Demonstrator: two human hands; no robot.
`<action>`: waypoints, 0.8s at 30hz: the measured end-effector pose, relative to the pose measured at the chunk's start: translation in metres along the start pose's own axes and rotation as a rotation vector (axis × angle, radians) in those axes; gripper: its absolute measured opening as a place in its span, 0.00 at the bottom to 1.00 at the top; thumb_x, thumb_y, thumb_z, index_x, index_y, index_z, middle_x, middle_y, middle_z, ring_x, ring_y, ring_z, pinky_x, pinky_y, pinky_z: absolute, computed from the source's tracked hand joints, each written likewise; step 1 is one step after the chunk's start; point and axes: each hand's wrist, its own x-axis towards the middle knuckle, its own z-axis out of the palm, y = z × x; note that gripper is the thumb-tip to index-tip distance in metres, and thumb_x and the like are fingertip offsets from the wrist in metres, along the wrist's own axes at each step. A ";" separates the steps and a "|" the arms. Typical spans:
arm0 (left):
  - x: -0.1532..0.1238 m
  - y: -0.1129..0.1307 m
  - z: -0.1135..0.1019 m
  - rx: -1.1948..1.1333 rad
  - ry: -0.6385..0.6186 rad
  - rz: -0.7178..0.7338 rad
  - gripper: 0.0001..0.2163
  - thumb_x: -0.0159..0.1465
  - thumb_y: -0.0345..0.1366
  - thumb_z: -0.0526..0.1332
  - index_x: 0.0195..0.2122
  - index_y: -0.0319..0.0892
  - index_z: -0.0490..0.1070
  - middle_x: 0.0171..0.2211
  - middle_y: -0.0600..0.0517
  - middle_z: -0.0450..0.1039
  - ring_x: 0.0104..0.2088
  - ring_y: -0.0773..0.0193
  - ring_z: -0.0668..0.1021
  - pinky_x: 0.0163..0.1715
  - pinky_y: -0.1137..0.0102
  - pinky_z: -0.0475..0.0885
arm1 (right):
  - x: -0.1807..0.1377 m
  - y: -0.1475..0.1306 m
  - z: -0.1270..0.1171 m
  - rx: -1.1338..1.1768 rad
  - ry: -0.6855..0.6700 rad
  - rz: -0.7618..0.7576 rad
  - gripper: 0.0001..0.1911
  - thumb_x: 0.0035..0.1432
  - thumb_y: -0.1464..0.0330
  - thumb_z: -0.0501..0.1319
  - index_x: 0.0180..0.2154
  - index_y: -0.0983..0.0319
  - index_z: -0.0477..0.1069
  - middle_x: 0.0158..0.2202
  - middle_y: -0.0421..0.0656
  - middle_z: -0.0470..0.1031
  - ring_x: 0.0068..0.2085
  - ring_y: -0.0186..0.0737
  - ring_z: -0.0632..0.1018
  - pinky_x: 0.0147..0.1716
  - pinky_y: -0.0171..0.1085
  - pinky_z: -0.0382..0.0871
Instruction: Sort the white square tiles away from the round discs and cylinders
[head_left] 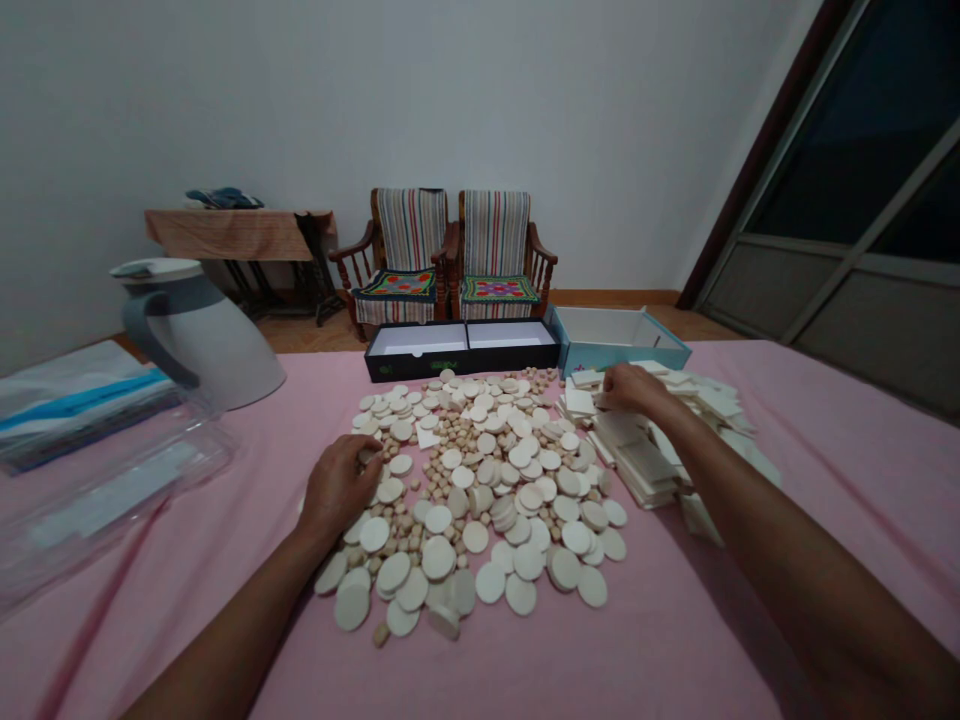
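Observation:
A wide pile of round white discs [438, 558] mixed with small wooden cubes [457, 440] lies on a pink-covered table. At its left edge rests my left hand [341, 485], fingers curled in against the discs and cubes; whatever they close on is hidden. To the right is a heap of square white tiles [637, 460], partly stacked and partly loose. My right hand [631, 388] reaches over to the back of that heap with its fingers bent down and closed among the tiles. What is between those fingertips cannot be made out.
Behind the pile stand a black two-part box [465, 358] and a light blue open box [622, 345]. On the left are a white-grey jug [217, 335], a clear plastic tray [120, 500] and a blue-striped pack [82, 400]. Two chairs [450, 255] stand beyond the table.

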 end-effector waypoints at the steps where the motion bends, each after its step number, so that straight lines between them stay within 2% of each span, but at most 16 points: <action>1: 0.000 0.000 0.000 0.003 0.000 0.001 0.13 0.58 0.44 0.55 0.37 0.42 0.72 0.39 0.46 0.75 0.41 0.55 0.76 0.44 0.62 0.69 | -0.001 0.000 -0.003 0.012 0.016 -0.012 0.12 0.53 0.68 0.60 0.37 0.64 0.79 0.41 0.54 0.80 0.41 0.48 0.79 0.32 0.36 0.65; 4: -0.001 0.002 0.000 -0.002 0.007 -0.005 0.12 0.58 0.42 0.55 0.36 0.42 0.72 0.39 0.46 0.75 0.41 0.55 0.75 0.45 0.61 0.69 | -0.005 -0.006 -0.007 0.112 0.079 -0.135 0.10 0.55 0.66 0.59 0.33 0.64 0.77 0.34 0.49 0.80 0.35 0.43 0.78 0.29 0.35 0.63; 7: -0.002 0.004 0.000 -0.015 0.018 -0.012 0.10 0.58 0.40 0.55 0.36 0.43 0.72 0.39 0.47 0.75 0.41 0.55 0.75 0.44 0.62 0.69 | -0.014 -0.025 -0.006 0.304 0.154 -0.294 0.07 0.55 0.68 0.60 0.34 0.63 0.76 0.33 0.45 0.80 0.33 0.38 0.78 0.29 0.32 0.63; 10: -0.004 0.005 0.000 -0.021 0.020 -0.005 0.10 0.58 0.40 0.55 0.36 0.43 0.72 0.38 0.47 0.74 0.41 0.56 0.75 0.43 0.62 0.69 | -0.027 -0.060 -0.002 0.450 0.224 -0.431 0.07 0.56 0.71 0.59 0.35 0.62 0.76 0.34 0.43 0.80 0.34 0.38 0.78 0.32 0.32 0.65; 13: -0.004 0.005 0.000 -0.022 0.027 -0.001 0.09 0.59 0.40 0.56 0.36 0.43 0.72 0.38 0.48 0.74 0.40 0.57 0.75 0.42 0.63 0.69 | -0.043 -0.105 0.006 0.478 0.191 -0.640 0.09 0.54 0.75 0.58 0.33 0.62 0.77 0.34 0.43 0.80 0.35 0.39 0.77 0.35 0.34 0.66; 16: -0.004 0.004 0.000 -0.020 0.034 0.008 0.08 0.59 0.38 0.56 0.36 0.43 0.72 0.38 0.48 0.74 0.40 0.57 0.75 0.43 0.63 0.69 | -0.054 -0.152 0.017 0.433 0.105 -0.895 0.11 0.54 0.74 0.58 0.37 0.62 0.78 0.39 0.45 0.80 0.41 0.41 0.77 0.41 0.36 0.66; 19: -0.004 0.003 0.001 -0.021 0.027 0.017 0.09 0.59 0.38 0.56 0.36 0.43 0.72 0.38 0.48 0.74 0.40 0.57 0.75 0.43 0.63 0.69 | -0.058 -0.189 0.026 0.268 0.066 -1.042 0.12 0.55 0.70 0.59 0.40 0.62 0.77 0.42 0.48 0.79 0.45 0.46 0.75 0.46 0.41 0.64; 21: -0.004 0.003 0.001 -0.022 0.025 0.019 0.09 0.59 0.38 0.56 0.36 0.42 0.72 0.38 0.48 0.74 0.40 0.56 0.75 0.43 0.63 0.69 | -0.058 -0.206 0.028 0.166 0.077 -1.053 0.13 0.55 0.67 0.59 0.41 0.63 0.77 0.44 0.50 0.78 0.47 0.49 0.73 0.47 0.44 0.63; 24: -0.005 0.004 0.001 -0.020 0.024 0.017 0.08 0.59 0.38 0.56 0.36 0.42 0.72 0.38 0.48 0.74 0.41 0.56 0.75 0.43 0.62 0.69 | -0.056 -0.222 0.024 0.070 0.074 -0.980 0.18 0.54 0.61 0.60 0.43 0.65 0.75 0.49 0.54 0.75 0.52 0.55 0.70 0.49 0.49 0.62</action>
